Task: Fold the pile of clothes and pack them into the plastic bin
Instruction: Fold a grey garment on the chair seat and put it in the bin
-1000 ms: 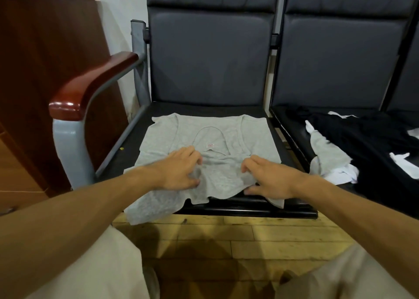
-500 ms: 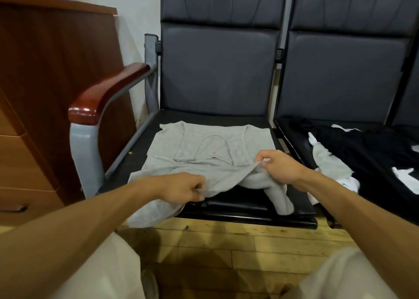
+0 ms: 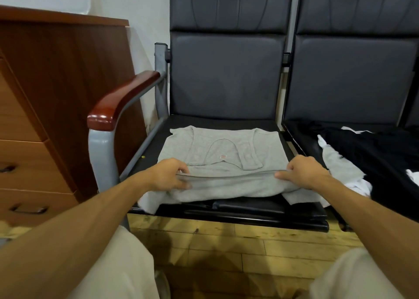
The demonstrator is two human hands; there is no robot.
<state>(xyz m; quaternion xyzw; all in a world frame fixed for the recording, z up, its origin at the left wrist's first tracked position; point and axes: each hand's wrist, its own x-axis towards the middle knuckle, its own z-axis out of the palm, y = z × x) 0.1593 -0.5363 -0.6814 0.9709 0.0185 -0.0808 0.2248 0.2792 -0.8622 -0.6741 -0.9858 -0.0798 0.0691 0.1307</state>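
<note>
I have the grey shirt (image 3: pixel 217 149) lying on the left seat (image 3: pixel 260 210), collar toward the backrest. My left hand (image 3: pixel 166 177) and right hand (image 3: pixel 303 172) each pinch its near fold, stretched taut between them. Black clothes (image 3: pixel 371 158) lie heaped on the next seat.

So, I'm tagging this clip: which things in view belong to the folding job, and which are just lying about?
Job: grey shirt, pinched at its near edge by the left hand and right hand; pile of clothes, black, grey and white, beside it.
Lying about: wooden drawer cabinet; red-brown armrest.
</note>
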